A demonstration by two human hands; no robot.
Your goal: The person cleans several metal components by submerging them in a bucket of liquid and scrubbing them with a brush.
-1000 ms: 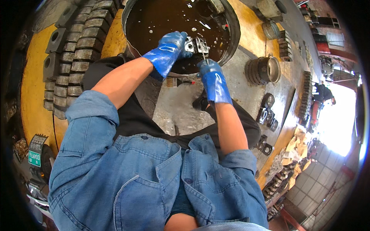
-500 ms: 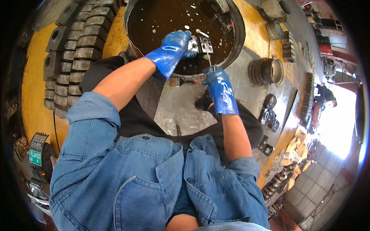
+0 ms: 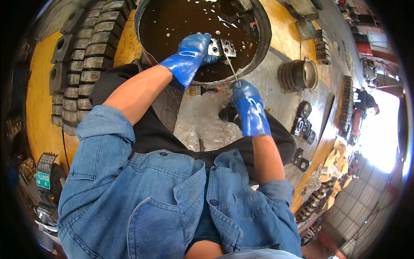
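My left hand [image 3: 195, 46], in a long blue rubber glove, is closed on a grey metal block [image 3: 227, 48] with several round holes. It holds the block above the brown liquid [image 3: 172, 21] in a large round metal tub [image 3: 267, 36]. My right hand [image 3: 244, 91], gloved the same way, is closed around a thin metal rod [image 3: 232, 67]. The rod slants up from that fist, and its far end meets the block's near edge; whether it enters a hole I cannot tell. The fingertips of my left hand are partly hidden behind the block.
A flat brush [image 3: 199, 90] lies on the floor by the tub's near rim. To the right stand a ribbed metal cylinder [image 3: 298, 75] and dark metal parts [image 3: 304, 123]. Stacked steel blocks [image 3: 101, 43] line the left side. A person [image 3: 364, 101] is far off at right.
My right hand has drawn back slightly toward me with the rod. The block has turned a little in my left hand, showing more of its holed face.
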